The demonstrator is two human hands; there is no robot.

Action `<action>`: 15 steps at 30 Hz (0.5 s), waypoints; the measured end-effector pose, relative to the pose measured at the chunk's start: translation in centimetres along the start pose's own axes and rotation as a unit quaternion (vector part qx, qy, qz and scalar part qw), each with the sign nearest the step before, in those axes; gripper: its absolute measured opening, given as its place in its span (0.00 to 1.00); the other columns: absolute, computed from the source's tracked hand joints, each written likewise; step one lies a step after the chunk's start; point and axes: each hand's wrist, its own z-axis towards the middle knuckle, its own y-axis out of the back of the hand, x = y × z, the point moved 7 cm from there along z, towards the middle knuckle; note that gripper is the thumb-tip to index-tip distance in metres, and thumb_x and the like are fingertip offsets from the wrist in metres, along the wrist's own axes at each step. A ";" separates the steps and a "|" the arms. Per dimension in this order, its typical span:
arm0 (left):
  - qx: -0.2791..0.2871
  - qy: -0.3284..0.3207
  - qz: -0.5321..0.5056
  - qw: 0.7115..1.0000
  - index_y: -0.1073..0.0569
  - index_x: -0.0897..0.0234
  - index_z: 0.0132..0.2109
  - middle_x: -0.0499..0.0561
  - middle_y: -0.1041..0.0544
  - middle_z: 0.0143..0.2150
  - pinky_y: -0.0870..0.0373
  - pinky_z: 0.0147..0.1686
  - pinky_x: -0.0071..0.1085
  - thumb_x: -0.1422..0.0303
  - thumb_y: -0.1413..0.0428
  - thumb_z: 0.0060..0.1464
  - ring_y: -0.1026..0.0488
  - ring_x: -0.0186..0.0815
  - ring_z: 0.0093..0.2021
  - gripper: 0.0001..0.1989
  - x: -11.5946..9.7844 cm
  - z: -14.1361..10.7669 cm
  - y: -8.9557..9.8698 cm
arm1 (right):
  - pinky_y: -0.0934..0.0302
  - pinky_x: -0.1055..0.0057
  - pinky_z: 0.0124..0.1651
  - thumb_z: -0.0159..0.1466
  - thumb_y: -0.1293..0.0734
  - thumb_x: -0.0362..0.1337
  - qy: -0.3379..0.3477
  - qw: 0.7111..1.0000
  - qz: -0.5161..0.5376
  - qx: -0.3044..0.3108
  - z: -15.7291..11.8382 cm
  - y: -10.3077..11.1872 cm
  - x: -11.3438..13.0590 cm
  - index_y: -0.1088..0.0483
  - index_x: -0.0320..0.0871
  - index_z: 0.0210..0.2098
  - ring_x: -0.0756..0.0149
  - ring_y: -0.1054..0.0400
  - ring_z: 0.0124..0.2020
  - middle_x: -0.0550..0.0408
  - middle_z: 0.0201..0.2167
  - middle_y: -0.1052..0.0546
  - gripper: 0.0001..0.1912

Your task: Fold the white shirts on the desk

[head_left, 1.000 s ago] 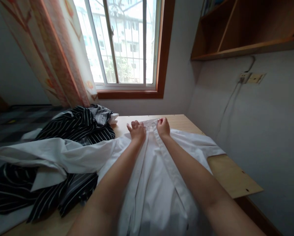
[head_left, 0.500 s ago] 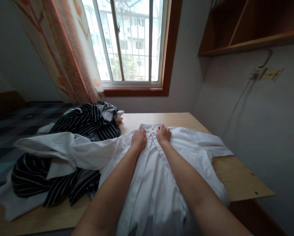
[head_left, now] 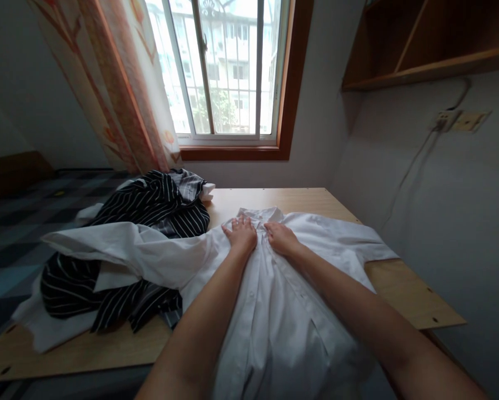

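Note:
A white button-up shirt lies front side up, its collar at the far end and its sleeves out to both sides. My left hand rests with fingers spread on the shirt front, just below the collar on the left. Close beside it, my right hand pinches the edge of the shirt's front opening below the collar. The lower part of the shirt hangs toward me between my forearms, in loose folds.
A wooden board lies under the shirt. Black-and-white striped clothes are heaped at the left, partly beneath the left sleeve. A checked bed is further left. A wall shelf and a socket with a cord are at the right.
My left hand has opened from a curled grip near the collar and lies flat. My right hand has moved slightly down from the collar to the front edge, and the front opening has shifted.

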 end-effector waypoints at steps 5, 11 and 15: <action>0.016 -0.064 0.013 0.998 0.41 0.65 0.68 0.64 0.44 0.71 0.48 0.62 0.62 0.64 0.56 0.64 0.44 0.56 0.67 0.27 0.4 -0.6 2.0 | 0.54 0.53 0.67 0.69 0.40 0.49 0.050 0.998 0.014 0.026 -0.3 0.6 -2.0 0.38 0.50 0.65 0.54 0.47 0.67 0.51 0.67 0.38 0.26; 0.105 -0.221 0.071 0.967 0.33 0.67 0.62 0.65 0.31 0.62 0.41 0.62 0.48 0.73 0.56 0.62 0.36 0.48 0.62 0.23 2.8 -3.1 3.4 | 0.62 0.49 0.69 0.72 0.45 0.47 0.044 0.999 0.020 0.013 -0.7 -0.6 -2.7 0.40 0.54 0.66 0.58 0.52 0.70 0.53 0.68 0.41 0.24; 0.094 -0.156 0.096 0.979 0.38 0.55 0.66 0.56 0.42 0.71 0.51 0.63 0.61 0.62 0.59 0.66 0.47 0.49 0.70 0.23 5.1 -4.3 3.4 | 0.66 0.38 0.67 0.71 0.45 0.50 0.000 1.000 0.016 0.023 -0.6 -0.4 -2.7 0.40 0.59 0.65 0.52 0.56 0.71 0.55 0.69 0.43 0.24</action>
